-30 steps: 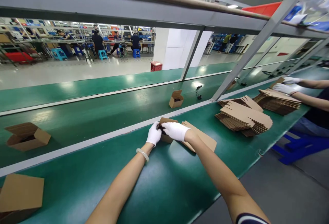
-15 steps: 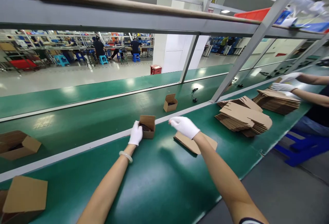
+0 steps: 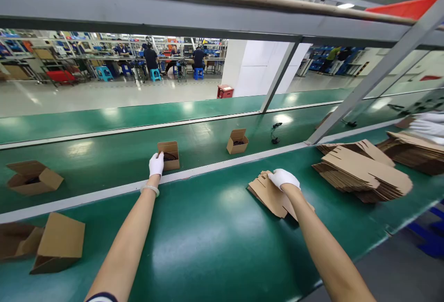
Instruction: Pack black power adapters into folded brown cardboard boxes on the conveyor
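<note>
My left hand (image 3: 156, 164), in a white glove, grips the left side of a small open cardboard box (image 3: 172, 163). Dark cable-like contents show inside this box, which is at the far side of the white rail, over the green belt. My right hand (image 3: 283, 179), gloved too, has its fingers closed at the far edge of a few flattened cardboard boxes (image 3: 272, 196) lying on the near green surface. Its fingertips are partly hidden against the cardboard.
Another open box (image 3: 237, 144) with dark contents and a black cable (image 3: 275, 133) lie on the belt (image 3: 204, 131). Open boxes (image 3: 64, 237) stand at left. Stacks of flattened boxes (image 3: 360, 172) lie at right, near a co-worker's gloved hands (image 3: 428, 126). A slanted metal post (image 3: 364, 77) rises there.
My left hand has carried the small box leftward and away, across the white rail. My right hand has come down onto the flattened boxes. The view has turned somewhat left.
</note>
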The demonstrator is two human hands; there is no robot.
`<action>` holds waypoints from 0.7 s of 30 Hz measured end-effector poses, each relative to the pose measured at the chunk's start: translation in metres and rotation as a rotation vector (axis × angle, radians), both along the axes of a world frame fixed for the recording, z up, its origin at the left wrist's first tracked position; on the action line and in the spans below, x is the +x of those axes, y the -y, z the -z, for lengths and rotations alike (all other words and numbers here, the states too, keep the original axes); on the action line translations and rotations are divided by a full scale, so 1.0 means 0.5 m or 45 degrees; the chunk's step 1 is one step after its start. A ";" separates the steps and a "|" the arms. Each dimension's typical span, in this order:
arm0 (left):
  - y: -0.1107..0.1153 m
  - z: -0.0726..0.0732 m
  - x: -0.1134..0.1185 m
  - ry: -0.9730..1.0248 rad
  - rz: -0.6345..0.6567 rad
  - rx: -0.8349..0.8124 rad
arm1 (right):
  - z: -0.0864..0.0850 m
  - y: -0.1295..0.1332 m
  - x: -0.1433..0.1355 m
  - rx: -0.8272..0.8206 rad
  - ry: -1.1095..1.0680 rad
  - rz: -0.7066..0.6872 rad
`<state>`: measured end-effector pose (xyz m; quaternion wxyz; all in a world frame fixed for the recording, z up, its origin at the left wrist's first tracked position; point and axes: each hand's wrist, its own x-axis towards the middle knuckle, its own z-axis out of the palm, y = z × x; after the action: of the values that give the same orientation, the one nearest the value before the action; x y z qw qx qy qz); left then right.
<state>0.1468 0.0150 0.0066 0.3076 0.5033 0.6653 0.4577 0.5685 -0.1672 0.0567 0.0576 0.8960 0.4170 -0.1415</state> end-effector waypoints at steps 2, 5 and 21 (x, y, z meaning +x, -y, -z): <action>-0.003 0.006 -0.005 0.008 -0.037 -0.019 | 0.000 0.000 0.006 -0.004 0.008 0.022; -0.005 0.008 -0.016 0.023 -0.077 -0.050 | 0.000 0.001 0.004 0.013 0.035 0.033; 0.196 -0.044 0.110 0.112 -0.202 0.301 | -0.101 0.047 -0.167 1.113 -0.414 -0.300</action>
<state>0.2020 -0.0828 0.0289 0.2381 0.4612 0.6304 0.5773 0.4849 -0.1909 0.1070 -0.3749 0.7490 0.5398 -0.0836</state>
